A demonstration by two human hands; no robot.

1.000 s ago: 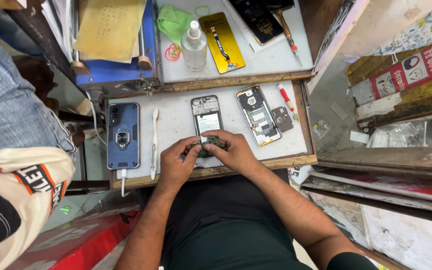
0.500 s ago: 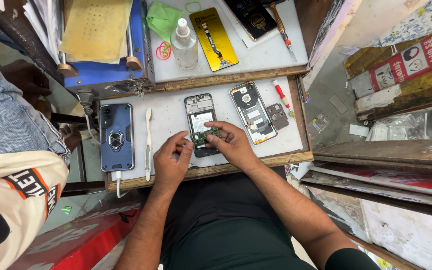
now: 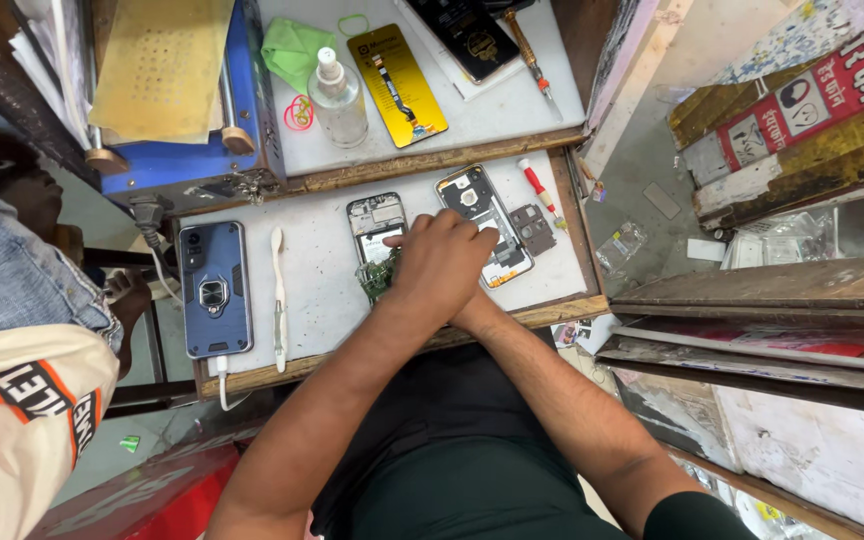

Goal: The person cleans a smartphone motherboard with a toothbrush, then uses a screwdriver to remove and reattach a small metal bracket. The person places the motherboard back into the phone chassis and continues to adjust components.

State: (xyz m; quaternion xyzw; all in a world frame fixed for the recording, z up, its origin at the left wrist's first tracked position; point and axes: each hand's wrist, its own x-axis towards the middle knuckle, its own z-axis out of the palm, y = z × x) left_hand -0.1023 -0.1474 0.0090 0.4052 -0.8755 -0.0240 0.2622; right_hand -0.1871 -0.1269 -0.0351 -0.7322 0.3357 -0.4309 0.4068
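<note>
Head view, looking down on a white work surface (image 3: 322, 290) edged with wood. Left hand (image 3: 442, 265) reaches across, lying over the right hand, which is almost wholly hidden beneath it. Left fingers stretch toward an opened phone (image 3: 376, 232) with its back off; whether the left grip is together or apart cannot be told, and the right grip cannot be told either. A small green circuit board (image 3: 376, 280) shows just below the opened phone, at the hand's edge. A second opened phone frame (image 3: 482, 215) lies touching the hand on the other side, a dark cover plate (image 3: 533, 229) and a red-handled screwdriver (image 3: 538, 189) beyond it. Well apart: a blue cased phone (image 3: 214, 290) on a cable, and a white pry tool (image 3: 278, 300) beside it.
</note>
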